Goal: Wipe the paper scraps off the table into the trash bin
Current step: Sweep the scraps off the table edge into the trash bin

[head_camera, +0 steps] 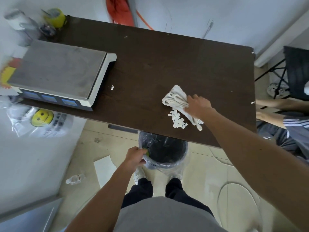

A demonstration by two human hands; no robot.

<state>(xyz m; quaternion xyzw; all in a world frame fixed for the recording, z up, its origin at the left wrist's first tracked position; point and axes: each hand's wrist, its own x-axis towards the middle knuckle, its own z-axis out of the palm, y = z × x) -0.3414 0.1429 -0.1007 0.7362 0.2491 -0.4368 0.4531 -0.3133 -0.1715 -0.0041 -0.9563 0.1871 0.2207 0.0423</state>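
Dark brown table (150,64) fills the middle of the head view, with a weighing scale (56,72) at its left end and pale tiled floor below. A heap of paper scraps (177,120) lies near the front edge, touching the lower left side of a white cloth (177,99). One stray scrap (112,88) sits well apart, just beside the scale. The trash bin (164,152), lined with a clear bag, stands on the floor, partly tucked under the table edge.

Risk, as I judge it: the heap sits a little to the right of the bin's open mouth, so a straight pull toward the edge could drop scraps onto the floor. A quick sweep could scatter light pieces, and the stray scrap could be missed.

The right hand (199,105) presses flat on the cloth, fingers spread over it and pinning it to the table. The left hand (135,156) is closed on the bin's rim; it seems to pinch the liner too, though blur makes that unsure.
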